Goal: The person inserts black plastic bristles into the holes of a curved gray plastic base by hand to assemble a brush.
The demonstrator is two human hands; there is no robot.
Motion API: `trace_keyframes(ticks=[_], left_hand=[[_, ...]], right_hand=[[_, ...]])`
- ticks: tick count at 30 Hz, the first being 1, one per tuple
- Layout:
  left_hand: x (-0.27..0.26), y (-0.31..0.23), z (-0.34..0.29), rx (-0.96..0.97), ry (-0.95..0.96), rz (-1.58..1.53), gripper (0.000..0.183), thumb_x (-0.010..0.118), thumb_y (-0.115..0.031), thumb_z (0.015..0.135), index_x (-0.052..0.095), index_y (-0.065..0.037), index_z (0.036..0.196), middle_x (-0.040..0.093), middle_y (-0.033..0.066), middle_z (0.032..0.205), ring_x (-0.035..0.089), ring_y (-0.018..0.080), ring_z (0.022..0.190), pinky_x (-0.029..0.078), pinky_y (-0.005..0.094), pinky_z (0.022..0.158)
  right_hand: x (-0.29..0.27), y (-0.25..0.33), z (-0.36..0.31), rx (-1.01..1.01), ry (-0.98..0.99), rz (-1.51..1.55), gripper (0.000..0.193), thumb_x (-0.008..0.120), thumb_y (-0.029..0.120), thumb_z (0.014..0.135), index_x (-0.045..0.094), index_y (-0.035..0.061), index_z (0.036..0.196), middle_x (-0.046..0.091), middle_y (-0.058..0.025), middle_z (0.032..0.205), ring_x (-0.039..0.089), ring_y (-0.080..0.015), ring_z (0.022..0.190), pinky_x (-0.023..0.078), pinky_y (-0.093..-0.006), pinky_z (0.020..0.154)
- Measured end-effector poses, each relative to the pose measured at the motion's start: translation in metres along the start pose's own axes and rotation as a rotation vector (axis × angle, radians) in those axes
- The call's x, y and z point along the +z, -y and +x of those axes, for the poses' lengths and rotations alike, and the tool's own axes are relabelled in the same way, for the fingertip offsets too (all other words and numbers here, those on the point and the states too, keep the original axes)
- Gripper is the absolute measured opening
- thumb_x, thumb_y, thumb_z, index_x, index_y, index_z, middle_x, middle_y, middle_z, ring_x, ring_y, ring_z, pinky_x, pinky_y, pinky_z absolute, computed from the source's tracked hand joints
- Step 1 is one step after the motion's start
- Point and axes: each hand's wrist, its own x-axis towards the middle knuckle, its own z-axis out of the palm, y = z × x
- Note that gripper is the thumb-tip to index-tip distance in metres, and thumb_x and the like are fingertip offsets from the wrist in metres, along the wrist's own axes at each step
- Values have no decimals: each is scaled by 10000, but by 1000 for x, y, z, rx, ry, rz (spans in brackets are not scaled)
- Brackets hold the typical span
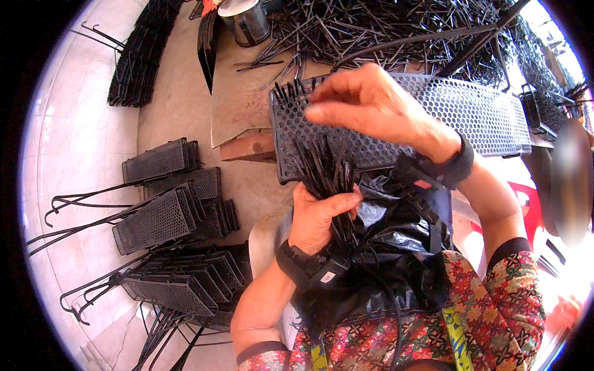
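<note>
My left hand [315, 216] is wrapped round a bundle of thin black sticks [325, 170], its thumb across them and their ends fanning upward. Over the left end of a long black perforated tray [458, 105] hovers my right hand [371, 105]. Its fingers are bent, with the thumb close to them; whatever may lie between the tips is hidden. Just left of those fingertips, a short row of black sticks [289, 91] stands upright in the tray's holes. The bundle is below the tray's near edge, above black plastic sheeting [390, 216] on my lap.
A large heap of loose black sticks [371, 31] lies beyond the tray, with a metal can [244, 23] at its left. Perforated racks with long hooked handles [161, 219] are stacked on the left floor. More black racks [139, 62] stand at far left. A brick-coloured block [247, 147] sits beside the tray.
</note>
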Motion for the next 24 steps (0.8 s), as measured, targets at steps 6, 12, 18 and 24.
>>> trace_keyframes(ticks=[6, 12, 18, 24], left_hand=[[3, -1, -2, -38, 62, -142, 189, 646, -7, 624, 566, 10, 796, 575, 72, 681, 546, 149, 561, 442, 250, 511], [1, 0, 0, -64, 143, -119, 376, 627, -6, 613, 495, -9, 965, 542, 105, 683, 519, 198, 560, 425, 309, 500], [3, -2, 0, -98, 91, -88, 178, 644, -36, 644, 573, 13, 799, 585, 78, 683, 556, 153, 567, 445, 253, 515], [3, -2, -1, -110, 42, -42, 204, 647, -29, 680, 555, 2, 860, 583, 70, 691, 548, 142, 557, 440, 247, 503]], right_hand=[[-3, -4, -23, 288, 282, 382, 364, 680, 111, 722, 562, -59, 1022, 633, -108, 850, 589, -115, 760, 475, -222, 668], [1, -16, -29, 98, 118, 336, 167, 671, 115, 720, 620, -16, 813, 592, -21, 632, 516, -60, 552, 404, -206, 478], [-6, -10, -30, 219, -41, 397, 89, 592, 69, 775, 595, -20, 769, 606, -53, 653, 545, -84, 523, 435, -208, 468], [-13, 1, -28, 179, -151, 467, 94, 562, 60, 796, 583, -30, 814, 609, -69, 690, 569, -105, 553, 476, -221, 509]])
